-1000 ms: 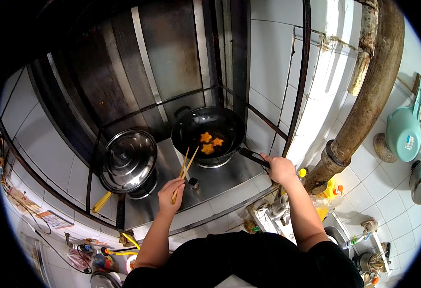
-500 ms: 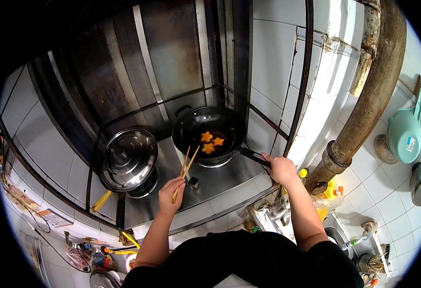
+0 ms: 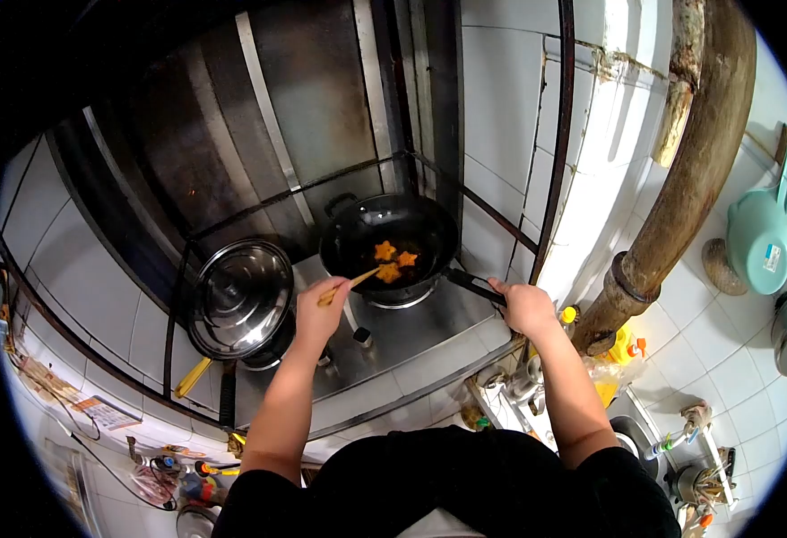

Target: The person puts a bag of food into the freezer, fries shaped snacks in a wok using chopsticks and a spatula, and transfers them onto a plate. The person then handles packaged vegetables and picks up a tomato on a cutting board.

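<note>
My left hand (image 3: 320, 309) is closed around a pair of wooden chopsticks (image 3: 362, 279). Their tips reach over the near left rim of a black wok (image 3: 344, 242), close to the food; whether they touch it I cannot tell. Three orange star-shaped pieces of food (image 3: 384, 252) lie together in the bottom of the wok. The wok sits on the right burner, and its long black handle (image 3: 474, 286) points toward me on the right. My right hand (image 3: 526, 309) is wrapped around the end of that handle.
Left of the wok stands a lidded pan (image 3: 239, 300) on the other burner, its dark handle (image 3: 227, 394) toward me. A stove knob (image 3: 362, 337) is in front. Metal bars (image 3: 501, 224) frame the stove. A thick pipe (image 3: 689, 197) and a hanging green strainer (image 3: 761, 238) are at right.
My left hand has moved up and forward, bringing the chopsticks from upright at the wok's near edge to a flatter slant toward the food. My right hand keeps the handle.
</note>
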Demonstrator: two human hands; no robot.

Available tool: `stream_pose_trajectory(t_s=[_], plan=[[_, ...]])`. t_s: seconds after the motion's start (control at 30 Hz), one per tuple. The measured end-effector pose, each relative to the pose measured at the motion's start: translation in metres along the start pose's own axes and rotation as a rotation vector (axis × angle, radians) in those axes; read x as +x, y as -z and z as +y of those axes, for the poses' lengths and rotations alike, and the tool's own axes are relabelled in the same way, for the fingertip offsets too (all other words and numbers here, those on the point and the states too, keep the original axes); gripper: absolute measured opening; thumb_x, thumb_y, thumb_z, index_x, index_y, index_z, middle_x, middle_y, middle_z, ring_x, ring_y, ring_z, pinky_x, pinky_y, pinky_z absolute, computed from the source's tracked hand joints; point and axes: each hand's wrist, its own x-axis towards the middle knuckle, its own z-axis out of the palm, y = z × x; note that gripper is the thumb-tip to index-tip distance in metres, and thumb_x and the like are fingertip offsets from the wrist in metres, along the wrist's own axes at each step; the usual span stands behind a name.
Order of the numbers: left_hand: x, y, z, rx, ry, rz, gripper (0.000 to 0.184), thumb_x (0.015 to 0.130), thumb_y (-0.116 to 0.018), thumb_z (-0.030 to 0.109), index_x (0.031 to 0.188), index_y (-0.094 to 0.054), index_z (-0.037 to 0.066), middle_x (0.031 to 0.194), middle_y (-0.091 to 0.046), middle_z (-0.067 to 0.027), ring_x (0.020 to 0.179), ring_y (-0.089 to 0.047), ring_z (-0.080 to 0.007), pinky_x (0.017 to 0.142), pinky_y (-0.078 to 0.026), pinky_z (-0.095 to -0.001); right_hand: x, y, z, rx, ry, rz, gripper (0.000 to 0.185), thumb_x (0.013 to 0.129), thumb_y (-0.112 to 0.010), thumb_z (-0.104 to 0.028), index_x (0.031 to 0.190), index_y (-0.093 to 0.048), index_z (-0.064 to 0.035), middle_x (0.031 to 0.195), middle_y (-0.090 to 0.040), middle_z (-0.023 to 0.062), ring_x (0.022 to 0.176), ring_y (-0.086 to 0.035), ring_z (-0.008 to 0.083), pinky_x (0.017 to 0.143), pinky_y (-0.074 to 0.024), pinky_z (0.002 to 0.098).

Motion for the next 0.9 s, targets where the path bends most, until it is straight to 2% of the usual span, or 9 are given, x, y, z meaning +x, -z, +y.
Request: stream_pose_trajectory(t_s=[0.17, 0.27, 0.6, 0.9], plan=[[0.043, -0.018, -0.015, -0.003, 0.123, -0.091, 0.023, 0.091, -0.064, 0.019, 0.086, -0.066, -0.003, 0.074, -0.063, -0.0114, 0.066, -0.064, -0.0188, 0.061, -0.048, -0.029, -0.003, 0.002, -0.002, 0.014, 0.005, 0.006, 0.064, 0.077, -0.052, 0.0, 0.136, -0.053, -0.0255, 0.094, -0.069, 0.0157, 0.088, -0.068, 0.0305, 0.076, -0.0539, 0.0406], [0.052, -0.023, -0.011, -0.067, 0.203, -0.149, 0.027, 0.094, -0.061, 0.023, 0.086, -0.065, -0.002, 0.073, -0.061, -0.0089, 0.064, -0.064, -0.0172, 0.059, -0.048, -0.0285, -0.001, -0.004, 0.002, -0.006, 0.021, 0.003, 0.064, 0.079, -0.065, -0.012, 0.139, -0.047, -0.025, 0.091, -0.069, 0.0141, 0.085, -0.067, 0.0313, 0.075, -0.0541, 0.043], [0.055, -0.048, -0.027, -0.123, 0.397, -0.134, 0.034, 0.096, -0.058, 0.027, 0.084, -0.063, -0.005, 0.083, -0.058, -0.0101, 0.065, -0.066, -0.0177, 0.057, -0.055, -0.0281, -0.001, 0.0, -0.001, 0.034, -0.03, -0.031, 0.061, 0.079, -0.062, -0.009, 0.137, -0.05, -0.0235, 0.094, -0.069, 0.014, 0.087, -0.067, 0.0311, 0.076, -0.0538, 0.0423], [0.05, -0.055, -0.039, -0.032, 0.326, -0.161, 0.031, 0.095, -0.061, 0.026, 0.081, -0.063, -0.002, 0.079, -0.058, -0.0099, 0.062, -0.063, -0.0187, 0.057, -0.051, -0.031, -0.002, 0.004, -0.003, 0.028, -0.018, -0.038, 0.063, 0.08, -0.052, -0.002, 0.139, -0.049, -0.0243, 0.094, -0.07, 0.0144, 0.087, -0.068, 0.0307, 0.075, -0.0543, 0.0412]])
